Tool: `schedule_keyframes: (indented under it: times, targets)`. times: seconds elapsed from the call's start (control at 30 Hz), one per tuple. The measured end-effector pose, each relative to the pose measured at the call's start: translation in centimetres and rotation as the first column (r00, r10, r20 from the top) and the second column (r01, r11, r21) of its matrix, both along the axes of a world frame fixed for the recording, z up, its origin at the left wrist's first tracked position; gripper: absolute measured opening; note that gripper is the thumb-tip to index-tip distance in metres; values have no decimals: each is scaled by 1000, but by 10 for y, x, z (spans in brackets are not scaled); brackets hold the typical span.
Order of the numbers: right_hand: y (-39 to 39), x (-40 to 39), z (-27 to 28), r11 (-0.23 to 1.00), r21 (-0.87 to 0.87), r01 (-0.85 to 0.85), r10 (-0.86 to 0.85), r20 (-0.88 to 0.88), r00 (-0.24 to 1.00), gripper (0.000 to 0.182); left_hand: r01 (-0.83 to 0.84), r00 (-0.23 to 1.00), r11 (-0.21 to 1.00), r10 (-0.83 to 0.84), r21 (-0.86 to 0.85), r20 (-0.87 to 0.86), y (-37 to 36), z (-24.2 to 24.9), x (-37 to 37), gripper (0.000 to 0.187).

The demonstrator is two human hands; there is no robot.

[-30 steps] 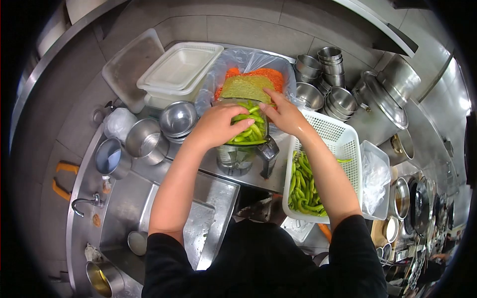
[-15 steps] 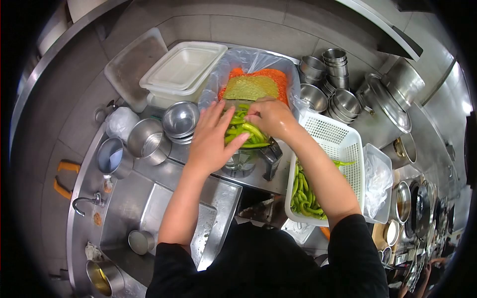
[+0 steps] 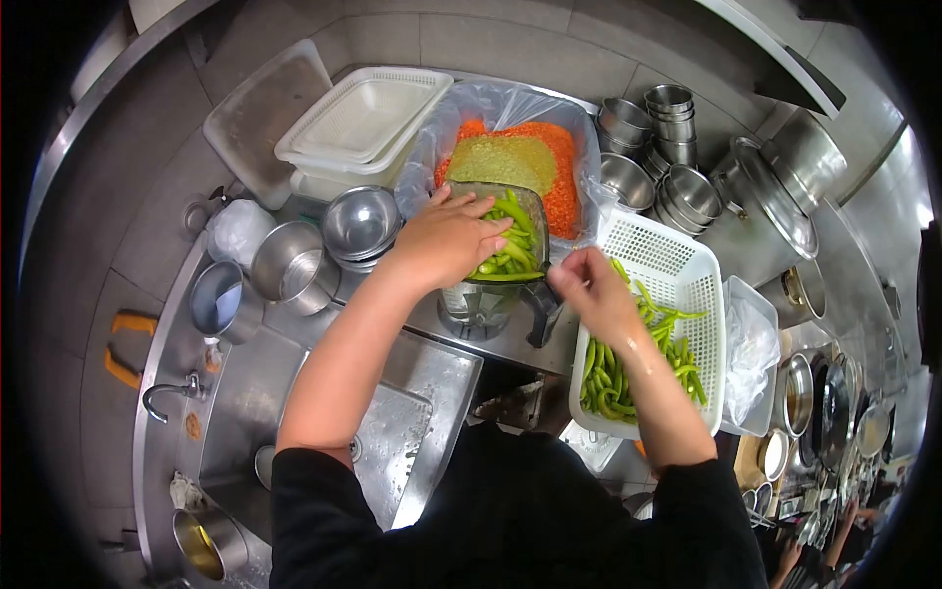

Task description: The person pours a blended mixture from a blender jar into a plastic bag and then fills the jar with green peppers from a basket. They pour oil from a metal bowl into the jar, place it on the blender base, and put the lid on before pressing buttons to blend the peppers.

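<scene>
Green chili peppers fill a clear blender jug with a dark handle, standing on the steel counter. My left hand lies across the jug's left side, fingers stretched out and resting on the peppers. Just right of the jug's rim, near the top of the handle, is my right hand. Its fingers are curled in and the thumb is close to them; anything between them is hidden. Below my right forearm, a white perforated basket holds more green chili peppers.
Behind the jug, a bag-lined tub holds chopped red and yellow-green food. Metal bowls and pots stand left, above a sink. Stacked steel pots stand back right. A plastic bag lies in a tub beside the basket.
My right hand has moved from above the jug to the right, beside its rim. My left hand has turned inward and shifted further over the peppers.
</scene>
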State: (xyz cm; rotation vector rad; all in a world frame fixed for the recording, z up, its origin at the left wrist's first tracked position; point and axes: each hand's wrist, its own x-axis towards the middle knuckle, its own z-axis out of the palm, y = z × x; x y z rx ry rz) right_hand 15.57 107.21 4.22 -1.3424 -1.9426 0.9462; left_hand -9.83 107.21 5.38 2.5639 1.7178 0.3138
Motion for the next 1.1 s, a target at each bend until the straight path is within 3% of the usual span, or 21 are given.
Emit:
schedule_keyframes:
  times: [0.07,0.17,0.33,0.43,0.5,0.53,0.6,0.67,0.77,0.87,0.93,0.97,1.03,1.07,1.1]
  targets:
    - [-19,2,-26,992,44,-115,116,-28,993,53,2,1000,1000,-2,3,-13,-2,1,1,49]
    - [-31,-4,-31,994,37,-98,97,34,995,65,19,993,998,-26,64,115,-11,3,5,54]
    - [-37,-18,-18,998,-51,-22,24,46,999,70,30,990,999,-27,-18,136,-12,10,7,73]
    - [-34,-25,-28,998,-30,60,-59,53,997,63,66,993,998,-64,-15,98,-6,9,5,72]
    - [-29,-28,-48,997,-45,63,-71,-208,975,56,55,997,998,-53,-25,64,0,6,7,72]
    - [-27,-29,-56,997,-50,61,-70,-205,976,56,43,999,999,-42,-28,28,1,5,9,71]
    - [-24,-35,-69,994,-52,97,-110,-406,907,51,42,998,998,-40,-44,46,5,1,9,72]
    - [-25,-37,-77,994,-43,101,-110,-407,907,46,39,998,998,-36,-49,53,3,4,10,73]
    - [-33,-47,-75,984,15,175,-136,-560,817,42,11,987,994,6,-108,162,-13,15,5,73]
    - [-49,-39,-48,994,12,105,-84,-519,851,44,-109,953,993,120,-53,279,-45,21,8,75]
    - [-61,-32,-35,997,65,31,11,-562,827,45,-179,937,947,81,267,339,-84,38,21,72]
    - [-69,-29,-27,998,56,-23,51,-576,816,45,-239,931,937,146,255,336,-103,47,26,72]
    - [-83,-25,-20,988,93,-121,153,-605,781,44,-351,842,776,16,525,539,-146,59,32,75]
    - [-93,-25,-19,982,91,-165,184,-641,745,44,-417,837,750,98,512,539,-170,60,35,75]
    - [-103,-24,-18,971,103,-215,231,-632,739,45,-543,759,636,91,549,645,-197,57,41,71]
